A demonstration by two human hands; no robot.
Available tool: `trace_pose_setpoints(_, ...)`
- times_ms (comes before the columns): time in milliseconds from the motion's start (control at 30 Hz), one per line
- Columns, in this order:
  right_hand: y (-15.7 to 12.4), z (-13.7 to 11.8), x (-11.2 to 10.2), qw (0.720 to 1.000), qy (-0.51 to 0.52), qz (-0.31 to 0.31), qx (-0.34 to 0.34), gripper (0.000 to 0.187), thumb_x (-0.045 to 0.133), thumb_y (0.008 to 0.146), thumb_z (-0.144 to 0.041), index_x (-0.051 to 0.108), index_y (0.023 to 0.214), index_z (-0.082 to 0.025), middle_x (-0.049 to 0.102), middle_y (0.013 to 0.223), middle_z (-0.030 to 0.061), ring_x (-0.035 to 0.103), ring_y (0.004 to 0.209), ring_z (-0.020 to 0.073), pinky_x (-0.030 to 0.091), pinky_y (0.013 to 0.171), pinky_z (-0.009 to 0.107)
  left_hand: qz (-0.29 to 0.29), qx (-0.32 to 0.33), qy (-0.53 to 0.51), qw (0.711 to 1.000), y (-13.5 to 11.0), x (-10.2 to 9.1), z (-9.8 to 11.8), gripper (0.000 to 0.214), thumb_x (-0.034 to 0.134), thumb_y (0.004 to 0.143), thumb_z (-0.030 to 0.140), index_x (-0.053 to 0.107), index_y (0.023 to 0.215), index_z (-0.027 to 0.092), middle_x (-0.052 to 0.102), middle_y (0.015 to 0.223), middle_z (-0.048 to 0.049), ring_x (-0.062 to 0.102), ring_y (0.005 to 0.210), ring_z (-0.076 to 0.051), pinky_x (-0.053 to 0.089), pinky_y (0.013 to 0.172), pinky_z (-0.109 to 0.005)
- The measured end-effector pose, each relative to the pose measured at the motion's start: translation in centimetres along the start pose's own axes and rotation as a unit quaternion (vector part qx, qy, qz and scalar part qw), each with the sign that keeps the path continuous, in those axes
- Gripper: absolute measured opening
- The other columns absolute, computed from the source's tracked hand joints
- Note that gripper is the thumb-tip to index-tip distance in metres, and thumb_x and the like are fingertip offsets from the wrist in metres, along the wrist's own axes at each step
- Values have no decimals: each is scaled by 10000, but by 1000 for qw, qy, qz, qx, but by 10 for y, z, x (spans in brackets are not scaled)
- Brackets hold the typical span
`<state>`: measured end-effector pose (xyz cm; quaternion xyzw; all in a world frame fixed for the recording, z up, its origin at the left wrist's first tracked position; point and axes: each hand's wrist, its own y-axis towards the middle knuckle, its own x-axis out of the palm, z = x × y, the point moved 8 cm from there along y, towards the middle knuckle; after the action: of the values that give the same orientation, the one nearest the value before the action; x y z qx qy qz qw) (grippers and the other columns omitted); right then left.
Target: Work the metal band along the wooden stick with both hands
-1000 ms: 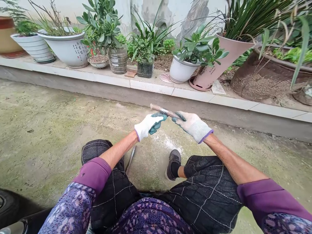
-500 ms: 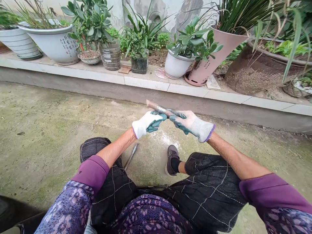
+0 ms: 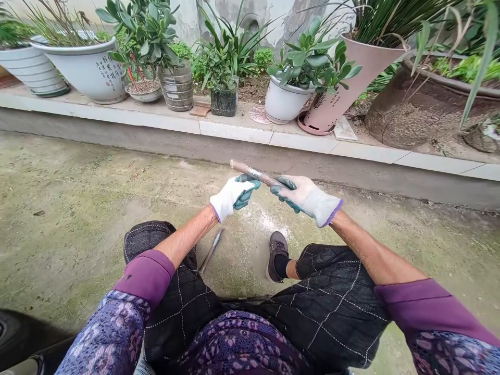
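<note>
My left hand (image 3: 232, 197) and my right hand (image 3: 307, 199) wear white knit gloves with green-coated palms. Both hands close on a short wooden stick (image 3: 255, 174) with a shiny metal wrap around its middle. Its far tip sticks out up and to the left above my left hand. Below my hands, a thin metal rod (image 3: 211, 251) lies on the concrete ground next to my left knee. My dark shoe (image 3: 276, 256) rests on the ground beyond my right knee.
A raised concrete ledge (image 3: 234, 133) runs across the front, with several potted plants in white, grey and pink pots on it. A large brown pot (image 3: 414, 109) stands at the right. A dark rounded object (image 3: 15, 333) sits at the lower left.
The view has swung slightly, so the stick's tip and my left hand sit a little further left. My grip on the stick looks unchanged.
</note>
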<state>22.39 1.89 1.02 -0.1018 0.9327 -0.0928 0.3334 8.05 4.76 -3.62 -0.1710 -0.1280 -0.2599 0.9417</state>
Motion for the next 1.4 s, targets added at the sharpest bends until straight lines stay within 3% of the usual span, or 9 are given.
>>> trace_pose_setpoints(233,-2,14,26,965,169,-202,16,488,545,876,-552,618,1164,-165,479,601,-47,377,399,86,325,328,221,-17,-25,31,999,-2,-4,-3,167,701,749,216,539,777,187,378,438,113,276,313,-33,197,336,-177)
trace_pose_setpoints(400,16,9,15,995,-73,-20,-63,391,532,897,-445,633,1145,-160,645,803,48,559,593,148,462,529,267,34,-8,23,999,-1,-12,-6,244,755,696,263,529,757,192,354,399,120,240,284,-41,148,293,-195)
trace_pose_setpoints(533,15,-17,9,937,-283,140,-151,410,573,892,-342,601,1273,-194,680,1135,105,646,904,229,473,707,295,47,-4,-34,998,0,-10,-6,278,752,705,307,497,726,197,345,404,123,229,278,-32,135,292,-193)
trace_pose_setpoints(700,18,-23,13,932,-291,130,-170,345,511,916,-285,625,1229,-196,675,1129,109,641,897,228,464,697,297,47,3,-37,998,4,-15,-5,260,737,733,335,521,759,194,354,411,125,226,270,-32,128,293,-196)
trace_pose_setpoints(833,22,-4,24,998,-34,-8,-58,287,507,903,-374,629,1087,-191,640,801,40,534,569,141,425,492,259,42,27,-2,999,3,-17,1,291,770,719,362,540,788,198,365,404,124,241,273,-39,135,292,-199)
trace_pose_setpoints(967,14,0,43,978,155,-139,-6,335,518,884,-477,592,1022,-180,531,674,-17,393,422,88,325,347,225,54,48,41,997,-1,-14,5,307,784,713,389,557,773,191,392,421,109,278,290,-41,166,292,-204)
trace_pose_setpoints(1100,23,6,33,998,-12,-10,-61,217,557,859,-381,623,942,-191,622,742,23,524,545,129,441,495,253,101,41,29,994,2,-16,-4,313,776,718,403,542,768,202,398,416,109,273,283,-44,166,293,-209)
trace_pose_setpoints(1200,27,3,26,968,-183,101,-136,245,582,850,-334,668,1045,-212,709,974,76,644,820,212,484,715,302,126,22,-1,992,7,-16,-13,298,761,724,393,530,766,210,390,404,112,257,275,-49,151,287,-212)
trace_pose_setpoints(1400,16,-4,24,974,-157,82,-140,232,518,887,-363,664,981,-210,687,868,67,619,736,189,460,640,279,95,23,14,995,3,-13,-5,268,746,749,382,552,764,197,399,408,106,256,271,-44,147,290,-210)
